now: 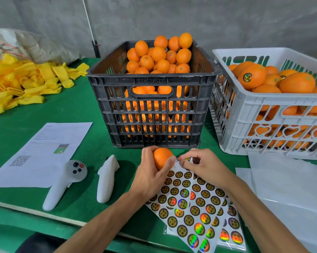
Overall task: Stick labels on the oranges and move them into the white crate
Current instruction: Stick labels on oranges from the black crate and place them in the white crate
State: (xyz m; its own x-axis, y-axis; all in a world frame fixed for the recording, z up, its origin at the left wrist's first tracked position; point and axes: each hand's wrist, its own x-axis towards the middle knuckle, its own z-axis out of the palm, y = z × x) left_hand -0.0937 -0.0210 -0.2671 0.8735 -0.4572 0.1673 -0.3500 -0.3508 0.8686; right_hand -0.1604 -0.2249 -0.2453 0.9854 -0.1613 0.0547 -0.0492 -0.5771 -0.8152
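Holographic label sheets (194, 207) are spread at lower centre; above them a smooth, unlabelled orange (161, 157) is gripped by the left hand (150, 172), while a sheet corner is pinched by the right hand (205, 165).

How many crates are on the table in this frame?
2. The black crate stands at the centre, heaped with oranges. The white crate stands close on its right, also holding oranges; its far right side runs out of view. No other crate shows.
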